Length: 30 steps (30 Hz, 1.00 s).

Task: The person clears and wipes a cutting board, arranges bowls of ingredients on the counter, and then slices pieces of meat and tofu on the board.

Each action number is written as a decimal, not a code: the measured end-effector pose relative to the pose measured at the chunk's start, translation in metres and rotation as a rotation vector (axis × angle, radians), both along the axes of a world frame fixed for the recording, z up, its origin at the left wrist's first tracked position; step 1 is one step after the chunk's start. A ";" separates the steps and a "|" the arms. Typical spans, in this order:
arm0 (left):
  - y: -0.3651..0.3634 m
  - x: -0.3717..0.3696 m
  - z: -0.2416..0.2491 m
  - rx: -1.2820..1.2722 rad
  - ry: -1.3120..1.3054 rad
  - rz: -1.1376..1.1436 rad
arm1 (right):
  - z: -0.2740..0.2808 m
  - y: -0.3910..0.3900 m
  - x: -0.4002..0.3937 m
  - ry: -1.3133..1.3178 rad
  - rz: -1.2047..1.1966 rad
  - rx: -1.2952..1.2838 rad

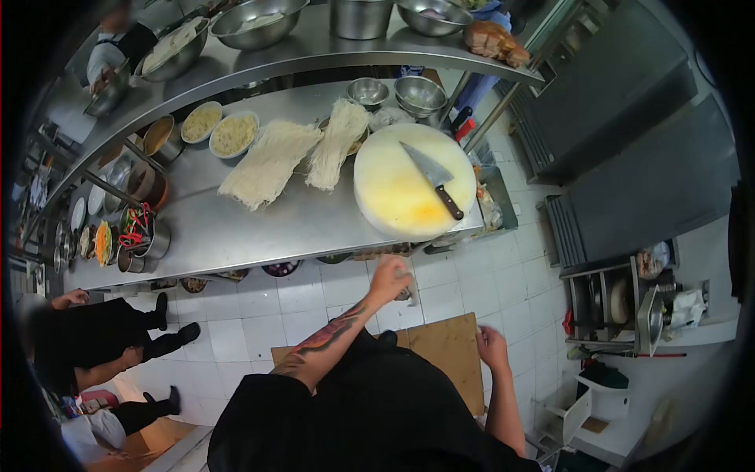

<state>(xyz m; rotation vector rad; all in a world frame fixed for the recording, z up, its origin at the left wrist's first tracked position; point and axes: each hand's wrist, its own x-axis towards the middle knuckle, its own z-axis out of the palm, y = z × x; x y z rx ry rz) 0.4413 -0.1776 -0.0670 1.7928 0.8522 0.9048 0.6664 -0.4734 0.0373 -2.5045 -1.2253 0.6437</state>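
Note:
My left hand [391, 278] is held just off the front edge of the steel counter, its fingers curled in; what it holds, if anything, is hidden. My right hand [492, 346] hangs low at my side beside a brown cardboard sheet [448, 346] on the floor, fingers loosely curled and no object visible in them. On the counter, nearest to my left hand, lies a round cutting board [385, 181], its surface stained yellow. A kitchen knife [431, 171] with a dark handle rests flat on it. Left of the board are two spread bundles of pale noodles [267, 161].
The steel counter [204, 228] runs left under a raised shelf [314, 64] bearing metal bowls and a piece of cooked meat [495, 43]. Two bowls of pale shreds [234, 134] and a pot of utensils [153, 236] stand farther left. Co-workers [86, 330] are at left; grey cabinets [605, 94] at right.

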 end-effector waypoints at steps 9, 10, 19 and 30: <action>0.092 -0.120 0.097 -0.078 0.350 0.153 | 0.058 0.306 0.015 -0.094 0.281 0.680; 0.099 -0.126 0.083 0.222 0.568 0.254 | 0.052 0.327 0.013 -0.089 0.297 0.680; 0.126 -0.126 0.035 0.364 0.792 0.326 | 0.056 0.341 0.087 0.131 0.327 0.545; 0.159 0.029 0.144 0.583 0.641 0.392 | 0.084 0.210 0.241 0.778 -0.297 0.524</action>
